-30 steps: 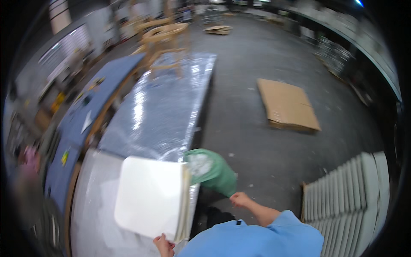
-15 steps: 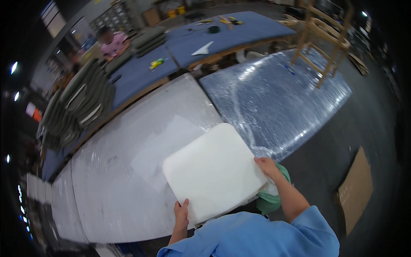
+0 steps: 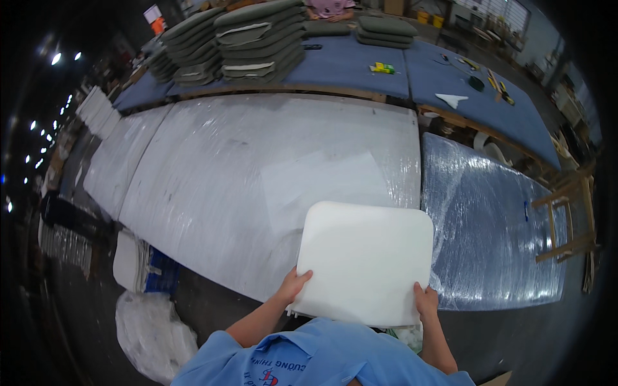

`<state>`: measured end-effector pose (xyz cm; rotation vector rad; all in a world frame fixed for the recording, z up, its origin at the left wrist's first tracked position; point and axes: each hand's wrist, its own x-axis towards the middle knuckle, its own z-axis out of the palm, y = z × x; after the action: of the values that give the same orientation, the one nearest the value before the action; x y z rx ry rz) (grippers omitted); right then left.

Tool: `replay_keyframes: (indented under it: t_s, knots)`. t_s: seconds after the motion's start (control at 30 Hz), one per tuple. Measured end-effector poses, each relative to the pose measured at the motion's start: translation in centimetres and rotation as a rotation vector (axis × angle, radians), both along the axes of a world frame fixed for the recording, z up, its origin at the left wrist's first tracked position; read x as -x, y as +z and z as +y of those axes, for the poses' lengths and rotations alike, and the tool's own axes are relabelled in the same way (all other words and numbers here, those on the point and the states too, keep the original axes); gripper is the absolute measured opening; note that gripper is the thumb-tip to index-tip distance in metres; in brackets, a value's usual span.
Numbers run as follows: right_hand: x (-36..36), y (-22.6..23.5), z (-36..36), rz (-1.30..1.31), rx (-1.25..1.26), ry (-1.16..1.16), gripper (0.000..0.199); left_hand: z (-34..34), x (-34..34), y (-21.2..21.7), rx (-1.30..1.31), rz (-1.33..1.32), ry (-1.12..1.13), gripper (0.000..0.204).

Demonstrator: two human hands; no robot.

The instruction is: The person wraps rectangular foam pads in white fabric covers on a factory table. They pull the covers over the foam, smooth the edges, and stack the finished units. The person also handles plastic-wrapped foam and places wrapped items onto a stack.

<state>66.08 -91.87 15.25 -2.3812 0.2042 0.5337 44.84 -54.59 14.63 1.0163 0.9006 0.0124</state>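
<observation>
A white, squarish seat pad (image 3: 367, 264) with rounded corners is held flat in front of my body. My left hand (image 3: 294, 286) grips its left edge, thumb on top and fingers underneath. On the opposite edge my right hand (image 3: 425, 300) holds it the same way. Beyond the pad, a thin white sheet (image 3: 325, 180) lies on the long plastic-wrapped work surface (image 3: 199, 174). The pad's far part overlaps that surface in view; whether it touches cannot be told.
Stacks of grey-green cushions (image 3: 261, 42) stand on the blue-covered table (image 3: 347, 67) behind. A blue wrapped surface (image 3: 489, 225) and a wooden chair (image 3: 566, 222) are at right. White panels (image 3: 131, 260) and a clear plastic bag (image 3: 151, 334) sit at lower left.
My view has swung left, bringing the cushion stacks toward the middle and the lower-left bag into sight. The pad has turned squarer to my body, still in both hands.
</observation>
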Motion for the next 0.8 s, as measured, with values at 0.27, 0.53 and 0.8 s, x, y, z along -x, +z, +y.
replay_keyframes:
  t_s: [0.27, 0.53, 0.8]
  knots:
    - [-0.2, 6.3, 1.4, 0.097, -0.205, 0.077, 0.032, 1.0, 1.0, 0.5, 0.146, -0.024, -0.002, 0.050]
    - [-0.5, 10.1, 2.6, 0.104, -0.192, 0.061, 0.042, 1.3, 1.5, 1.0, 0.212, -0.109, 0.017, 0.051]
    - [-0.5, 9.2, 1.3, 0.364, -0.405, -0.104, 0.052, 0.8, 0.9, 1.2, 0.115, -0.156, -0.045, 0.054]
